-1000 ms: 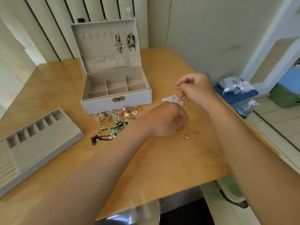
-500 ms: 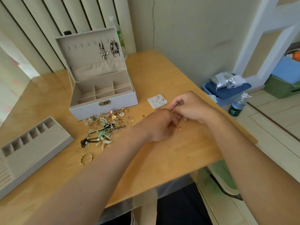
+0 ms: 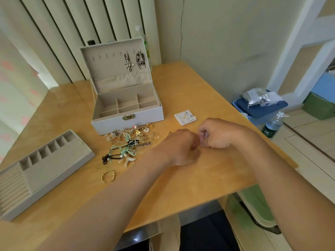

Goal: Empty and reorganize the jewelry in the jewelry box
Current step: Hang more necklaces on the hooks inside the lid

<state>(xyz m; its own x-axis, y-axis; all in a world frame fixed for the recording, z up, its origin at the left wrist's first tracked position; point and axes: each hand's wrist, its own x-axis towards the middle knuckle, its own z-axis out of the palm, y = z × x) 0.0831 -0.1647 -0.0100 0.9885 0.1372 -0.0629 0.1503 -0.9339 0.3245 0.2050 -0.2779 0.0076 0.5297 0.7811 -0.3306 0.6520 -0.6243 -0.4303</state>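
The grey jewelry box (image 3: 126, 122) stands open with its compartments bare, and two silver pendants (image 3: 135, 60) hang in its lid. In front of it lies a tangled jewelry pile (image 3: 130, 142) of gold rings, chains and cords. A gold bangle (image 3: 108, 176) lies apart, nearer to me. A white earring card (image 3: 185, 117) sits to the right of the box. My left hand (image 3: 181, 147) and my right hand (image 3: 215, 133) meet knuckle to knuckle just right of the pile. Both have their fingers curled around a small earring that is almost wholly hidden.
The box's grey insert tray (image 3: 45, 163) lies at the table's left front. The wooden table (image 3: 208, 178) ends close to my right arm. On the floor to the right stand a water bottle (image 3: 272, 126) and a blue bin (image 3: 261, 109). Another bottle (image 3: 143, 40) stands behind the lid.
My right hand dropped from above the earring card to the table and joined my left hand. The view tilted down, so the bangle came into sight.
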